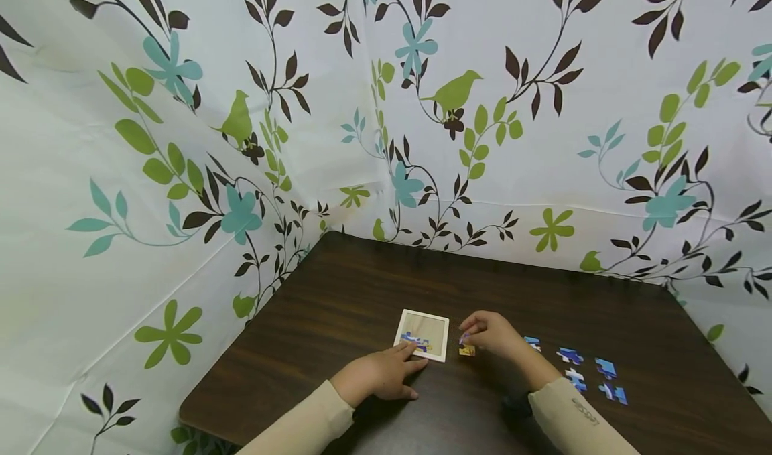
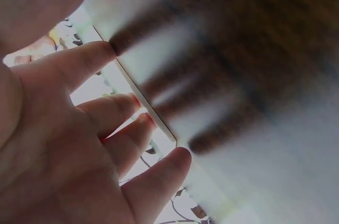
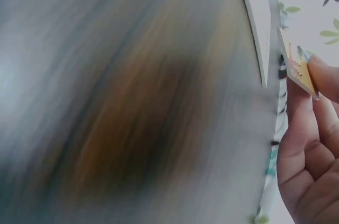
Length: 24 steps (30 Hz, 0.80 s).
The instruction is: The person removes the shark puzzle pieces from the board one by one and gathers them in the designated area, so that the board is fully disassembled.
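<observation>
A square wooden puzzle tray (image 1: 445, 342) with a pale rim lies on the table, a few joined blue and white pieces (image 1: 416, 341) along its near side. My left hand (image 1: 386, 373) rests at its near left edge, fingers extended; the left wrist view shows the fingertips along the tray edge (image 2: 146, 103). Just right of the tray, my right hand (image 1: 493, 334) pinches a yellow and purple jigsaw piece (image 1: 467, 350) between thumb and fingers. In the right wrist view this puzzle piece (image 3: 297, 66) is tilted and raised off the table.
Several loose blue and white jigsaw pieces (image 1: 606, 368) lie spread to the right of my right forearm, one partly hidden behind it. The dark wooden table (image 1: 482, 274) backs onto a patterned curtain (image 1: 338, 133) with leaves and birds, which also hangs along the left.
</observation>
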Motion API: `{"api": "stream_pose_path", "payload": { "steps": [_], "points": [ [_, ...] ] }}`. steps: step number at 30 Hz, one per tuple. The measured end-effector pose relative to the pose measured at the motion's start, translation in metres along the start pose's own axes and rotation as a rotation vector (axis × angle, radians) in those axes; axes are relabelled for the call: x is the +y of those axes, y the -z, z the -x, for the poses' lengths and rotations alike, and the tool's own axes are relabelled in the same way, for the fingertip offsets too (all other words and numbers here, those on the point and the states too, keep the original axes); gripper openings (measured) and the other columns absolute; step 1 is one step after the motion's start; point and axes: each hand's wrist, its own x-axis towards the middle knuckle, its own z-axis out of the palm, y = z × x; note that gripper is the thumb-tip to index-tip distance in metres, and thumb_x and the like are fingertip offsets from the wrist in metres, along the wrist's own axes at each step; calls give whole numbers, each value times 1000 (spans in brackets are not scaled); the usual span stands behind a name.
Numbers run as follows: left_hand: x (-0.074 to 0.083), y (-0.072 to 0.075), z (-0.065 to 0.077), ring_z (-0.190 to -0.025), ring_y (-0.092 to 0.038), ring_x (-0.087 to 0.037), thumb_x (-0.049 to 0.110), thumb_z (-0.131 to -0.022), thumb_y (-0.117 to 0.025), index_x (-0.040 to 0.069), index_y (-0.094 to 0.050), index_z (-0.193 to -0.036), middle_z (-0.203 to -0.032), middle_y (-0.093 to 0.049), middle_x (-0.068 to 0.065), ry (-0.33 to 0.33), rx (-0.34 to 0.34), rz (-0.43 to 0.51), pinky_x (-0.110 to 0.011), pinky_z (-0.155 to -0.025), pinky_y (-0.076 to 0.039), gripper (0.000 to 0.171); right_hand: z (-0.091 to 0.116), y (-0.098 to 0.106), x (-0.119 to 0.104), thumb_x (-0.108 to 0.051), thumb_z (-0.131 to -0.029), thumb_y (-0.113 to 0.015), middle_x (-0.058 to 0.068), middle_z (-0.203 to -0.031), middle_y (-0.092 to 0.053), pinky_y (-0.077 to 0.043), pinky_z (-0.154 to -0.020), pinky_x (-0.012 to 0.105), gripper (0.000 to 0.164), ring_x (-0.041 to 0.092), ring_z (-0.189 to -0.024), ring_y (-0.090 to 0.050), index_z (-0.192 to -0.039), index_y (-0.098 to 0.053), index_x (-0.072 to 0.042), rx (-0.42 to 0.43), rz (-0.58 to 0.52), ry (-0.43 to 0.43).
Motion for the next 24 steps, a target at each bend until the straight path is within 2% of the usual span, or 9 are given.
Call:
{"api": "stream_pose_path", "payload": {
  "steps": [5, 10, 15, 19, 24],
  "points": [
    [0, -2, -1, -152, -26, -22, 57, -92, -60, 38, -36, -153, -165, -25, -1, -16, 26, -15, -41, -116, -37, 68, 25, 25, 13, -5, -87, -73, 9, -90, -70, -52, -62, 32, 25, 17, -77, -64, -108, -65, 5, 3, -5, -52],
    [-1, -2, 0, -152, -26, -23, 57, -92, -61, 37, -37, -153, -165, -25, -3, -18, 33, 2, -42, -116, -37, 68, 53, 55, 31, -10, -88, -73, 8, -91, -68, -54, -60, 32, 29, 17, -75, -63, -111, -64, 5, 15, -11, -104],
    [-3, -3, 1, -153, -22, -23, 57, -92, -60, 37, -36, -153, -166, -22, -2, -12, 17, 40, -46, -116, -37, 69, 85, 85, 50, -16, -90, -73, 9, -93, -68, -58, -69, 34, 34, 17, -81, -66, -112, -64, 8, 32, -14, -145],
    [-4, -3, 2, -153, -22, -24, 56, -92, -61, 36, -37, -153, -166, -22, -2, -20, 22, 62, -48, -115, -38, 68, 111, 107, 62, -20, -91, -72, 8, -95, -70, -55, -67, 35, 34, 16, -81, -65, -111, -66, 7, 54, 29, -203],
    [-2, -2, 2, -152, -23, -25, 54, -93, -62, 33, -39, -153, -165, -24, -5, -41, 39, 70, -46, -115, -38, 67, 142, 129, 83, -21, -93, -70, 6, -96, -71, -53, -66, 33, 34, 13, -80, -63, -111, -67, 7, 65, 59, -267]
  ]
}}
